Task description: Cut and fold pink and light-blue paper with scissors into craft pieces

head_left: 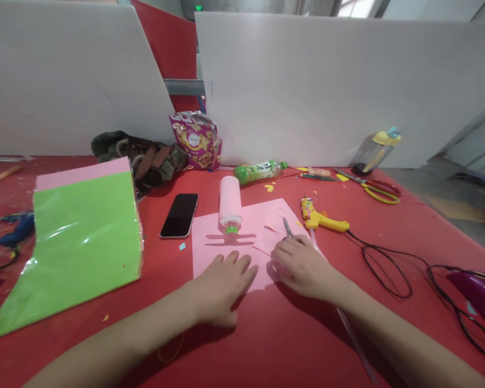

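Note:
A sheet of pink paper [262,213] lies on the red table. My left hand [224,288] is palm down over the sheet's near edge, fingers spread, with nothing in it. To its right, my right hand [305,269] rests with curled fingers over the handles of small scissors [286,227]; their blades point away from me, and the handles are mostly hidden. A bottle wrapped in pink paper [230,200] lies beyond my left hand, its green cap towards me. Thin pink scraps [271,229] sit on the sheet near the scissors.
A phone [180,215] and green and pink sheets in a clear sleeve [84,231] lie left. Right are a yellow glue gun [325,221] with a looping black cord, and large scissors [378,191]. A green bottle [261,171] and snack bag [196,141] stand near white panels.

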Motion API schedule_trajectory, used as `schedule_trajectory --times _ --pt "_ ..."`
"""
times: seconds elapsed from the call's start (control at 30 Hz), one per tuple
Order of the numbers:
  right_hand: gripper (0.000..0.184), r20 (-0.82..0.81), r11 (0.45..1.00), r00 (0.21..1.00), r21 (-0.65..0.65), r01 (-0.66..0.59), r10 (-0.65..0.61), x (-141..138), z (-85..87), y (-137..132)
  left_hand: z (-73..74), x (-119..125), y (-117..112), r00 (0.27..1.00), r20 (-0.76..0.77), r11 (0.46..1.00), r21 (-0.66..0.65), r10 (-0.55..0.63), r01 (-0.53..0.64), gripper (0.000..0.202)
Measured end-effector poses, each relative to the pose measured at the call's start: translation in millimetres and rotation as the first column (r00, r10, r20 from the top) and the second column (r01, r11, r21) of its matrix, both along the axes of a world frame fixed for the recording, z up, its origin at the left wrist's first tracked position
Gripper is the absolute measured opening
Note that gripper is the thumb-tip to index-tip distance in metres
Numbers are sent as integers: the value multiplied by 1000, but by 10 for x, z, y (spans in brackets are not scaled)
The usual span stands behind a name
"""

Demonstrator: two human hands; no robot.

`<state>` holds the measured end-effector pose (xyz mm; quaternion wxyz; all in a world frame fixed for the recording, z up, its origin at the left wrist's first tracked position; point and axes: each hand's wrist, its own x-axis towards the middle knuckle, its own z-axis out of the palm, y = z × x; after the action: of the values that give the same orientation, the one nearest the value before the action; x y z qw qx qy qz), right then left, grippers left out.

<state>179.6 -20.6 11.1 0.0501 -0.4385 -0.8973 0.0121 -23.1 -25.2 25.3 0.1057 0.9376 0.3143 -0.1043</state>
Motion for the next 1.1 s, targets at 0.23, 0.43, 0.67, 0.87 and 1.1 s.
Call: schedule_trajectory --times 0.23,0.43,0.67,0.87,1.1 --pt "15 147 981 970 -3 -193 191 -80 28 -58 -75 -22 0 999 -26 996 86 23 -21 68" --pt "21 175 954 956 144 -262 236 -41 2 -31 -70 2 80 998 -7 990 121 68 -67 51" --pt "25 82 911 944 249 -329 319 -107 -96 -110 -13 -103 274 997 16 980 187 71 -73 64" --pt "17 129 975 976 113 -191 176 -202 -157 -62 17 -135 287 998 55 981 194 4 -14 26" --pt "26 101 989 984 -30 -146 148 -237 -104 -35 14 -131 278 999 -15 983 178 44 -40 28"
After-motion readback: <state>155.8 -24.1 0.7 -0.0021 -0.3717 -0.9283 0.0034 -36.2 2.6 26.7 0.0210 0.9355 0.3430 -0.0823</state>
